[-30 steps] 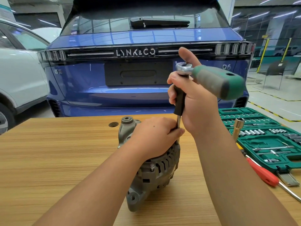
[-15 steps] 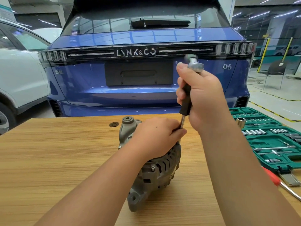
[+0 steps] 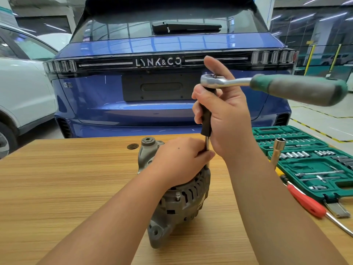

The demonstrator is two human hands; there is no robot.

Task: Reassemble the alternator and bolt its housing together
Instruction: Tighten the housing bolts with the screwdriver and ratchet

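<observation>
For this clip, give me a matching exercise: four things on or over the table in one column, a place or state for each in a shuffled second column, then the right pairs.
Things
1. ratchet
2. alternator
3. red-handled screwdriver
4. green socket case

Places or states
A. lies open at the table's right edge
B. stands on the wooden table under the left hand
C. lies flat beside the case, untouched
D. sits atop a black-sleeved extension gripped by the right hand

Pairs: 1-D, 2-B, 3-C, 4-A
</observation>
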